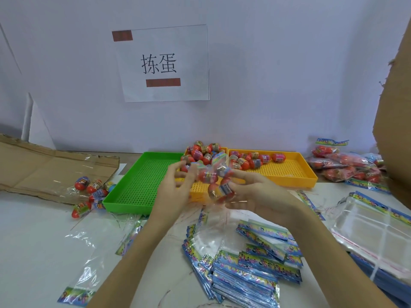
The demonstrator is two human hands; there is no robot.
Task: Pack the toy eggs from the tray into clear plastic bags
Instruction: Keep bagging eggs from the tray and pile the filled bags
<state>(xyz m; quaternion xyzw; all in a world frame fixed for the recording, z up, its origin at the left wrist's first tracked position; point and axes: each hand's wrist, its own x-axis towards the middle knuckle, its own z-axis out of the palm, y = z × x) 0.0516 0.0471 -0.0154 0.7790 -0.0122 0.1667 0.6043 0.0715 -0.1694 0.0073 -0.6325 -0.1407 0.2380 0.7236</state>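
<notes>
Both hands meet above the near edge of the trays, holding a clear plastic bag with a rainbow-printed header that already contains several red toy eggs with printed wrappers. The left hand grips the left side of this bag, its fingers curled toward it, and the right hand cups the right side from below, with the thumb and fingers curled round the eggs inside; motion blur hides the exact finger positions. Behind the hands, a heap of loose red toy eggs lies in the far part of a yellow perforated plastic tray, and more eggs lie in a second yellow perforated tray just to its right. An empty-looking green perforated plastic tray sits just left of them. Left of the green tray, a few red eggs in a crumpled clear bag lie partly on a flattened brown cardboard sheet. At the far right, a pile of filled bags of red eggs rests beside a tall brown cardboard wall. On the near white table lie a stack of flat empty bags with blue printed headers, a stack of larger clear bags at the right, and a single flat bag at the left. A white paper sign with black characters hangs on the far wall.
</notes>
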